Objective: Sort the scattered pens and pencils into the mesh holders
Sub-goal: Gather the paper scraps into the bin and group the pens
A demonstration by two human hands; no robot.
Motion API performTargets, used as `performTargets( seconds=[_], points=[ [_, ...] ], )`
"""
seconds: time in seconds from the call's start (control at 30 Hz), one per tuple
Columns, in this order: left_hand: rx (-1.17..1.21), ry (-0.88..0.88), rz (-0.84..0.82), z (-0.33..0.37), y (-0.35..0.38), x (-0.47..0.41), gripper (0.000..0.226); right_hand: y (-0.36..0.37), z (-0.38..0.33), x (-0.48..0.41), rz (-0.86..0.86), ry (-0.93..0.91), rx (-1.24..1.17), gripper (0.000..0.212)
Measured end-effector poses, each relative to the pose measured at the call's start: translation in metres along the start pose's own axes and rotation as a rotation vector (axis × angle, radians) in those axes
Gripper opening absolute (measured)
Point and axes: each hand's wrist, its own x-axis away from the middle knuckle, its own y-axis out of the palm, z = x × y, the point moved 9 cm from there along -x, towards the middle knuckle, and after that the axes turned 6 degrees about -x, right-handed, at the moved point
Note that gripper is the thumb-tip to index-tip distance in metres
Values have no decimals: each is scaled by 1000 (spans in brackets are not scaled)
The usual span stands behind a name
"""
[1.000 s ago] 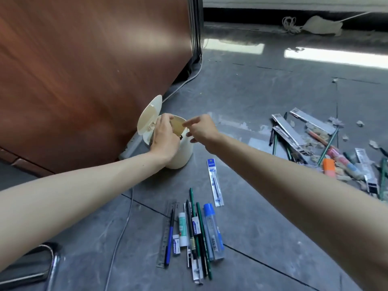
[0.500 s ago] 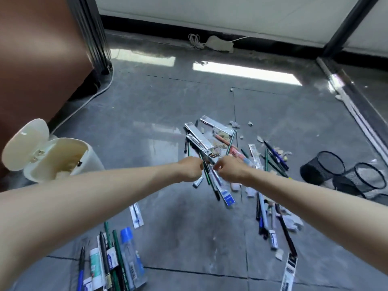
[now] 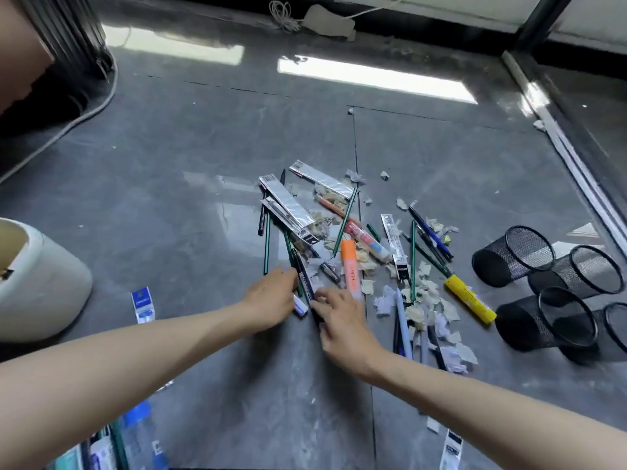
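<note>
On the grey floor (image 3: pixel 203 198), light, stiff, roll-prone pens and pencils (image 3: pixel 344 225) lie at twelve o'clock, mesh holders (image 3: pixel 509 256) at three; the right hand (image 3: pixel 339 317) has its grip spread on a dark pen (image 3: pixel 305 283), best pinched mid-barrel, while the grip of the left hand (image 3: pixel 269 300) cannot be made out.

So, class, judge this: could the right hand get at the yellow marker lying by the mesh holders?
Probably yes. The yellow marker lies uncovered, to the right of the right hand, with only low-lying pens and paper scraps between them; nothing stands in the way.
</note>
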Motion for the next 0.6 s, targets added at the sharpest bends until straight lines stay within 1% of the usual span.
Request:
performTargets(
  seconds=[0.03, 0.07, 0.13, 0.23, 0.3, 0.37, 0.43, 0.47, 0.5, 0.53, 0.57, 0.6],
  points=[
    [77, -38, 35, -4, -4, -2, 13, 6, -4, 4, -4, -22, 8, 48],
    [137, -77, 54, -8, -5, -3, 18, 12, -8, 8, -16, -37, -3, 55],
    [195, -134, 51, -13, -2, -5, 25, 23, -15, 13, -50, -68, -49, 65],
    [167, -178, 67, -15, -1, -5, 32, 25, -20, 16, -48, -120, -161, 59],
    [144, -201, 54, -14, -2, -5, 27, 19, -16, 14, -23, -107, -241, 55],
    [142, -228, 42, -12, -3, -7, 22, 14, -4, 13, 2, -38, -328, 50],
    [172, -261, 56, -11, -5, -8, 21, 6, 11, 13, 69, 53, -385, 42],
    [191, -284, 71, -11, -6, -8, 18, 0, 20, 13, 123, 88, -345, 38],
    [206, -310, 94, -12, -7, -7, 24, -5, 28, 13, 167, 119, -253, 35],
    [205, -312, 118, -12, -8, -8, 38, -9, 34, 12, 190, 145, -155, 34],
    [196, -276, 135, -8, -7, -9, 48, -11, 37, 10, 186, 163, -88, 36],
    [186, -208, 148, -2, -8, -11, 53, -12, 39, 6, 161, 163, -48, 40]
  ],
)
